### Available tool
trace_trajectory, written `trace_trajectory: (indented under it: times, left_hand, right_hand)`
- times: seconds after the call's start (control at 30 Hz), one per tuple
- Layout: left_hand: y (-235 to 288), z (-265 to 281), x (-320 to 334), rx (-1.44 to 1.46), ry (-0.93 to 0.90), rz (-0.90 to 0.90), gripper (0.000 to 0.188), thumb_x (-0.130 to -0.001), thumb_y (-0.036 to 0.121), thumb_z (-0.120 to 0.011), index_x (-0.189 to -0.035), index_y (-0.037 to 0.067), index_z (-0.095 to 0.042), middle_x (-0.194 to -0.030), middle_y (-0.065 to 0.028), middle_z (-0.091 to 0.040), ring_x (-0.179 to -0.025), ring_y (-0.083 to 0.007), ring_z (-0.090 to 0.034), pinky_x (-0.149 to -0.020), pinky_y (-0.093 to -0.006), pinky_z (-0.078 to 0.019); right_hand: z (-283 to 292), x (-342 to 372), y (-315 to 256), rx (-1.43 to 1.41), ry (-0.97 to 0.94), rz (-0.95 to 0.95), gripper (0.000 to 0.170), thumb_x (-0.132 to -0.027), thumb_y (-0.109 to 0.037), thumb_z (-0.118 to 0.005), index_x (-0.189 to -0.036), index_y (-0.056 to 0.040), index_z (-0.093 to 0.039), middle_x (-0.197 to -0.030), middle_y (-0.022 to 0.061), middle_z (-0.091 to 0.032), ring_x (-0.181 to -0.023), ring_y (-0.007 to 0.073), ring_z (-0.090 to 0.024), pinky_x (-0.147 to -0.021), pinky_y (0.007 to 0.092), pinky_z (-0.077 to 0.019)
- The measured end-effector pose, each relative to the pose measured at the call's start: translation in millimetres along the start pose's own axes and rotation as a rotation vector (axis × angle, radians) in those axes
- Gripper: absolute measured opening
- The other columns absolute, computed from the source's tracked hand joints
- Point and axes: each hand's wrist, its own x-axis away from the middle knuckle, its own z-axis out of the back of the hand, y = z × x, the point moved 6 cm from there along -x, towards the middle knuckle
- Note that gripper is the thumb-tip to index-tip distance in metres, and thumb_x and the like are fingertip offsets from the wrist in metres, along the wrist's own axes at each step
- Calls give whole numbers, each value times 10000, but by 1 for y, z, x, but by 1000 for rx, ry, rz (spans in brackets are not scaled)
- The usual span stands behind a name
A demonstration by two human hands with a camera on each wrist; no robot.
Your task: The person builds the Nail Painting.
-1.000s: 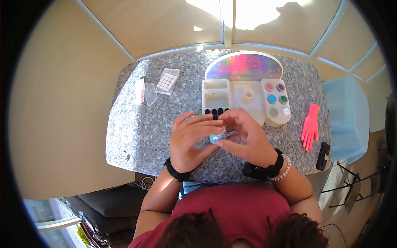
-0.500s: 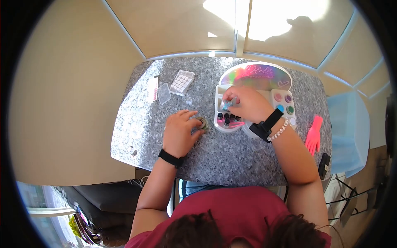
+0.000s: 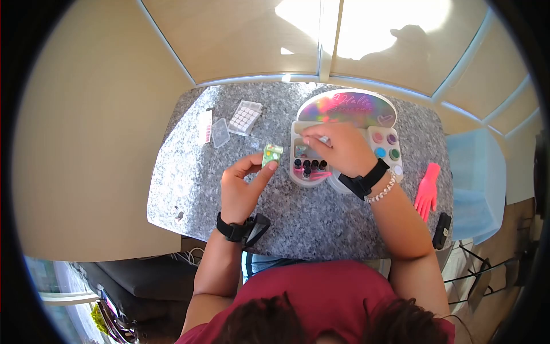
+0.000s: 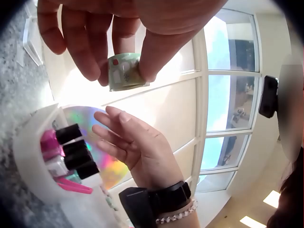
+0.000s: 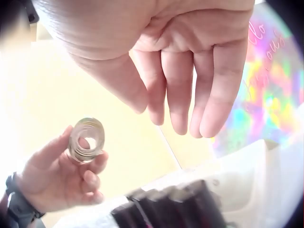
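My left hand (image 3: 240,192) pinches a roll of printed green sticker strip (image 3: 272,153) between thumb and fingers, above the granite table. In the left wrist view the roll (image 4: 125,71) shows coloured shapes on pale green; the right wrist view shows its coiled end (image 5: 87,140). My right hand (image 3: 346,150) hovers over the white tray (image 3: 301,125), holding nothing, its fingers loosely extended in the right wrist view. A small jar with teal contents (image 3: 301,150) sits in a left compartment of the tray. Nail polish bottles with black caps (image 3: 307,166) stand just in front of it.
Pots of coloured powder (image 3: 380,152) fill the tray's right side, below a shiny rainbow backboard (image 3: 349,106). A pink practice hand (image 3: 427,192) lies at the right. At the back left are a box of white pieces (image 3: 245,117) and a clear lid (image 3: 220,133).
Both hands were at the teal jar; my right hand carried it to the tray and let go. My left hand reached to the sticker roll on the table and lifted it.
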Motion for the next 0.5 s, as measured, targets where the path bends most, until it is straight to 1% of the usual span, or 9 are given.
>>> trace_trajectory:
  times: [0.03,0.07,0.13,0.2,0.23,0.3,0.4,0.47,0.5]
  left_hand:
    - [0,-6,0,169,-26,38,212,-986,168,-856,-1108,2,-807,-1063,-66,-824,-969,-123,-743,-892,-295,-567]
    - [3,-11,0,338,-51,68,206,-1009,175,-839,-1120,5,-808,-1062,-54,-822,-975,-107,-736,-888,-288,-566]
    - [6,-20,1,336,-73,66,217,-1033,201,-820,-1145,15,-808,-1046,-46,-817,-989,-94,-728,-877,-278,-561]
    - [11,-31,0,388,-123,94,195,-1035,185,-817,-1131,16,-804,-1026,-43,-813,-968,-102,-737,-848,-275,-563]
    - [14,-34,-2,382,-132,78,200,-1033,181,-818,-1144,16,-794,-1038,-47,-817,-977,-112,-748,-857,-283,-574]
    - [17,-41,-1,377,-146,72,206,-1031,176,-819,-1156,17,-783,-1049,-50,-821,-986,-122,-759,-866,-291,-585]
    - [23,-44,0,399,-146,53,249,-1031,173,-816,-1213,18,-747,-1147,-74,-817,-1062,-160,-775,-942,-330,-597]
    - [30,-41,3,307,-126,35,271,-1084,109,-722,-1325,-5,-667,-1381,-156,-737,-1246,-216,-711,-1102,-378,-551]
    - [27,-39,3,310,-123,35,271,-1084,109,-722,-1325,-5,-667,-1381,-156,-737,-1246,-216,-711,-1102,-378,-551]
  right_hand:
    - [6,8,-10,-82,90,13,227,-956,-207,-819,-1144,-82,-841,-1082,176,-813,-1027,282,-795,-845,381,-645]
    - [4,18,-18,-78,92,15,227,-956,-207,-819,-1144,-82,-841,-1082,176,-813,-1027,282,-795,-845,381,-645]
    - [6,32,-41,-358,109,128,309,-935,-130,-849,-1237,-75,-807,-1219,166,-785,-1042,259,-790,-855,362,-669]
    - [2,39,-58,-338,45,166,475,-885,-51,-878,-1341,-76,-751,-1273,146,-742,-1049,241,-781,-885,363,-682]
    - [2,41,-62,-277,81,207,487,-887,-36,-869,-1349,-68,-722,-1201,135,-737,-1032,238,-782,-883,353,-681]
    - [-2,42,-57,-249,144,237,448,-887,-28,-856,-1314,-57,-721,-1189,135,-728,-1031,241,-779,-885,353,-680]
    - [5,44,-52,-188,231,244,379,-888,-8,-825,-1247,-34,-708,-1180,136,-711,-1032,250,-771,-882,351,-675]
    - [12,41,-41,-157,261,223,349,-887,5,-806,-1217,-23,-695,-1184,137,-705,-1034,257,-766,-877,348,-670]
    - [15,38,-23,-152,302,152,342,-887,9,-793,-1209,-17,-682,-1180,138,-707,-1032,258,-761,-866,345,-665]
